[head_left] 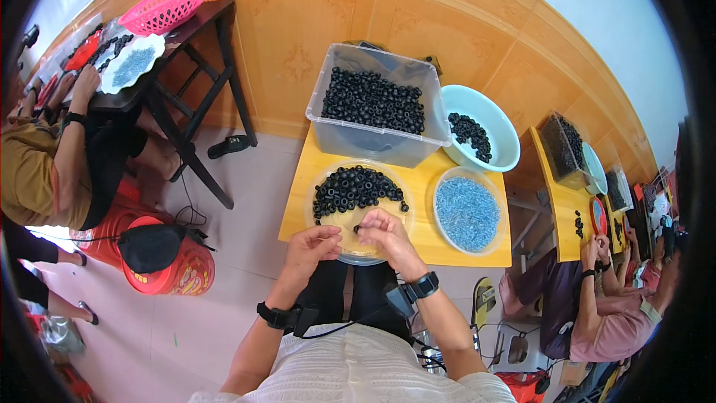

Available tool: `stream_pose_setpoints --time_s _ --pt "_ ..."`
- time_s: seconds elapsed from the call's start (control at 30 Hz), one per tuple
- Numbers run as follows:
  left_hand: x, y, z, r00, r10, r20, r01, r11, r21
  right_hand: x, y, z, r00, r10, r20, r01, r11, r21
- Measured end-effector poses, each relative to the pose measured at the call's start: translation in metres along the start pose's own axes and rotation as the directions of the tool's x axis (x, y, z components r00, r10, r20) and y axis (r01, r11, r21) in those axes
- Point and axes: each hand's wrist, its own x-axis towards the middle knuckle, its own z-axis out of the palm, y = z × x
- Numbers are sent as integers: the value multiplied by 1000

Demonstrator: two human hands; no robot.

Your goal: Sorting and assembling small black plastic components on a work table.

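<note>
Head view: hands (390, 239) close together over tub (339, 220)

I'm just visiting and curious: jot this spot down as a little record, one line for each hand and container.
Left hand: thumb and finger close together; anything held is too small to tell
Right hand: pinching a small black ring
Round tray: in front of the person, black rings inside
Clear bin: behind tray, filled with black rings
Pale blue basin: right of bin, some black rings
Right-hand dish: small blue pieces
</note>
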Motion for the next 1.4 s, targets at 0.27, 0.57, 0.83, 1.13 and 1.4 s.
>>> stream_pose_setpoints --time_s 0.27,0.57,0.83,1.13,1.4 --pt "5 -7 9 990 108 91 -116 990 85 -17 -4 12 972 168 163 -207 941 268" --pt "3 -4 -1 998 59 -16 -60 998 -33 -15 -6 -14 955 -237 181 239 246 -939" --pt "-1 -6 -3 1000 -9 -10 9 1000 5 -14 1 -8 929 -271 254 315 214 -925" --pt "-3 -6 -1 999 -30 -38 30 1000 -6 -5 2 -18 944 -291 157 279 448 -849" --pt "-5 -8 -4 998 -36 -42 36 999 -2 -6 10 -21 903 -415 106 283 393 -875"
